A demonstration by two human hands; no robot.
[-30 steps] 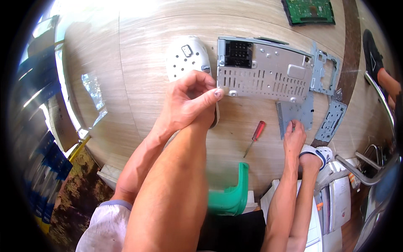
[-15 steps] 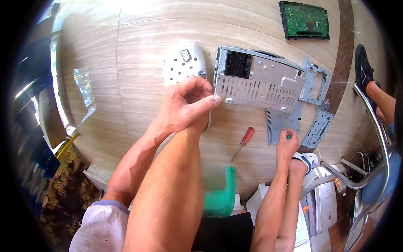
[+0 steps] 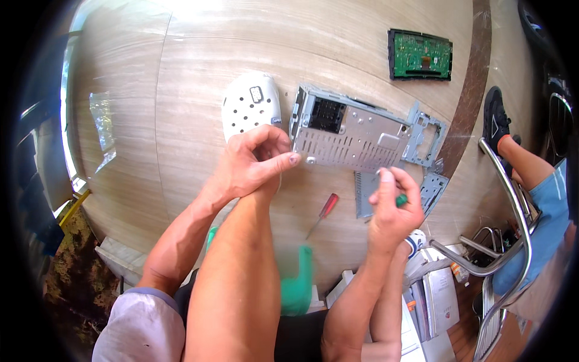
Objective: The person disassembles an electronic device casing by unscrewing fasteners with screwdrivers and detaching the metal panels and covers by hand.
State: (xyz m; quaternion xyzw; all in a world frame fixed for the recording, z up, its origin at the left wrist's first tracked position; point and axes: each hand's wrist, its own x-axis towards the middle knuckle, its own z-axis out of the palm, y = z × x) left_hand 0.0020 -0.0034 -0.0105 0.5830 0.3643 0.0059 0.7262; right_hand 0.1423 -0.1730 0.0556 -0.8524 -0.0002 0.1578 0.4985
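Observation:
A silver metal device casing (image 3: 356, 140), slotted and fitted with a black connector block, stands tilted on the floor. My left hand (image 3: 256, 160) is closed at its lower left corner, the thumb pressing against the edge; the fingertips are partly hidden. Right of that, my right hand (image 3: 395, 208) is wrapped around a small green-handled tool (image 3: 401, 200), apparently a screwdriver. The thumb and forefinger are pinched near the casing's lower edge, with something small and pale between them that I cannot make out. Lying below the casing is a red-handled screwdriver (image 3: 327, 206).
Beyond the casing lies a green circuit board (image 3: 421, 55) in a black frame. A metal bracket (image 3: 427, 140), a finned metal plate (image 3: 364, 194) and another plate (image 3: 433, 192) are at its right. A metal-framed chair (image 3: 506, 187) and another person's leg (image 3: 532, 161) occupy the right side.
My right hand has risen from the finned plate toward the casing's lower edge, the green handle still in it. My left hand stays at the casing's corner. The view has shifted slightly.

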